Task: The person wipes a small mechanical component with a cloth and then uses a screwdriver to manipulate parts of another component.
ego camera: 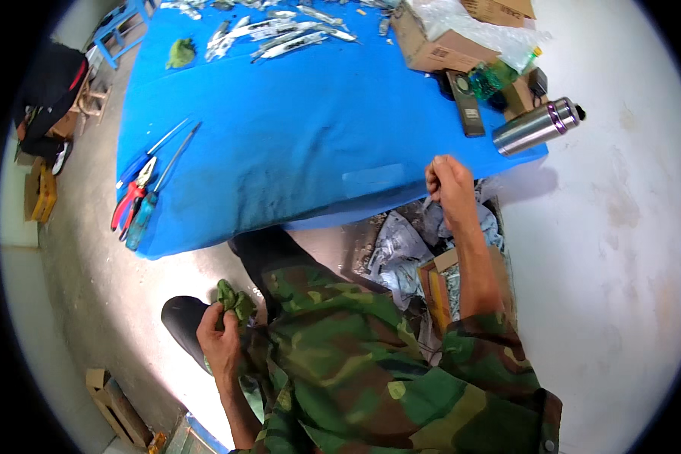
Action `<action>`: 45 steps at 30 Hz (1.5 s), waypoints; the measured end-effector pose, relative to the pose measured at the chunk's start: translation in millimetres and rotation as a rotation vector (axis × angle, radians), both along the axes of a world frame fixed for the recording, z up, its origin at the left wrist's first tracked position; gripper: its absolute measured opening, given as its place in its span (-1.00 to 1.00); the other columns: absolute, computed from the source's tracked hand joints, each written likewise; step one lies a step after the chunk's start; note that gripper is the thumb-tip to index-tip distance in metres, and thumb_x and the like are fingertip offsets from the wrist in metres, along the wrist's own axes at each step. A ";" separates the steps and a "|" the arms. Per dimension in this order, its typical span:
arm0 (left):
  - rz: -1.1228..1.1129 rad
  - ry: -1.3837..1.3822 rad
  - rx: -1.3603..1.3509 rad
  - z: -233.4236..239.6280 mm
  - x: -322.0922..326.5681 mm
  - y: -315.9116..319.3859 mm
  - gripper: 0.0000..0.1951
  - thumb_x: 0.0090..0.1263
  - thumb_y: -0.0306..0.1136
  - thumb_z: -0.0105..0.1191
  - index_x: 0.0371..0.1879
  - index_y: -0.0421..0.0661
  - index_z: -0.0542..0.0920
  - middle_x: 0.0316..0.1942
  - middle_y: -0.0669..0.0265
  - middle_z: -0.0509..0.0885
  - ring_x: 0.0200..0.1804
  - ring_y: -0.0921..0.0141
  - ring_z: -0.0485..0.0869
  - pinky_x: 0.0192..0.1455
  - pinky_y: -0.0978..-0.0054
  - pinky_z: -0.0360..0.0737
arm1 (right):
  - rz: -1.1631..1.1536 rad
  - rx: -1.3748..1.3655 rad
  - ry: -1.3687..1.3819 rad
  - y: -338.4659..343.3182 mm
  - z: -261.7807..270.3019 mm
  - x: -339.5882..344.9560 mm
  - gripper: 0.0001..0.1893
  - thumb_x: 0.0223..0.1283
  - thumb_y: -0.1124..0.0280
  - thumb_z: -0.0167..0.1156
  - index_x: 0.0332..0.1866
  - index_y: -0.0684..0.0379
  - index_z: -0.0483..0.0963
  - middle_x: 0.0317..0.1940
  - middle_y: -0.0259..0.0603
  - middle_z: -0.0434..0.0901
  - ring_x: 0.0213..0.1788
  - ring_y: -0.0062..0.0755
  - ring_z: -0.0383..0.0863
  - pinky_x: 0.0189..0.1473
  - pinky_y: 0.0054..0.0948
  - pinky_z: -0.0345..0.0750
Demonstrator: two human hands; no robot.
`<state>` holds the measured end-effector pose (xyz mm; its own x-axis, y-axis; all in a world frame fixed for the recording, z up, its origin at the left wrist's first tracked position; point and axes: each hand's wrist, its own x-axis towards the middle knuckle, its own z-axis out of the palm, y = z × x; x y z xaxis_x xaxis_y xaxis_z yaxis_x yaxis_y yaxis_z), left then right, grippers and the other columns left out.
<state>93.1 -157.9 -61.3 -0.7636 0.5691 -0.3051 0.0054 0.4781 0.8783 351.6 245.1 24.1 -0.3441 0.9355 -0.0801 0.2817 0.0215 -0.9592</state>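
My left hand [220, 336] is low beside my knee, its fingers gripping a crumpled green cloth [236, 301]. My right hand [452, 183] is curled into a fist over the front right edge of the table's blue cover [295, 130]; nothing shows in it, though its palm is hidden. A strip of clear tape [369, 177] lies on the cover to its left. Toward the table's left corner lie a blue-handled screwdriver [133, 169], red-handled combination pliers [129, 201] and a teal-handled screwdriver [143, 218].
Several white-and-grey strip-like pieces [284, 37] and a green crumpled cloth [181, 54] lie farther back. A steel flask [530, 130], dark handheld device [466, 108], green plastic bottle [488, 79] and cardboard box [437, 48] line the right. Bags [400, 244] sit below. A person [48, 102] sits left.
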 end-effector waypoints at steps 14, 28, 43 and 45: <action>-0.095 0.039 -0.040 17.4 -3.5 28.2 -0.75 0.53 -0.45 0.10 0.02 -0.36 0.70 -0.17 0.27 0.74 -0.14 0.48 0.67 -0.12 0.51 0.60 | 0.054 -0.465 0.498 -45.9 17.3 4.1 -0.74 0.61 0.17 0.26 -0.05 0.18 0.67 -0.24 -0.38 0.66 -0.29 -0.62 0.55 -0.34 -0.62 0.44; -0.051 0.002 0.008 17.3 4.9 26.4 -0.75 0.55 -0.39 0.08 0.00 -0.30 0.72 -0.25 0.40 0.71 -0.24 0.55 0.60 -0.16 0.55 0.52 | 0.190 -0.285 0.439 -48.7 36.2 -9.5 -0.75 0.61 0.26 0.27 0.06 0.24 0.69 -0.15 -0.33 0.76 -0.20 -0.65 0.65 -0.26 -0.68 0.50; -0.023 0.011 0.012 18.2 3.6 34.6 -0.77 0.55 -0.44 0.11 0.02 -0.33 0.71 -0.20 0.33 0.75 -0.20 0.51 0.66 -0.13 0.56 0.57 | 0.102 -0.185 0.339 -48.8 28.2 -8.0 -0.76 0.61 0.31 0.25 0.06 0.27 0.70 -0.16 -0.33 0.76 -0.20 -0.69 0.66 -0.25 -0.67 0.53; -0.018 -0.003 -0.002 17.6 0.8 33.7 -0.75 0.55 -0.45 0.12 0.06 -0.34 0.70 -0.17 0.28 0.77 -0.17 0.48 0.69 -0.09 0.54 0.60 | 0.027 -0.164 0.287 -48.6 21.7 -0.4 -0.76 0.60 0.31 0.24 0.05 0.28 0.70 -0.20 -0.33 0.75 -0.22 -0.67 0.66 -0.25 -0.66 0.52</action>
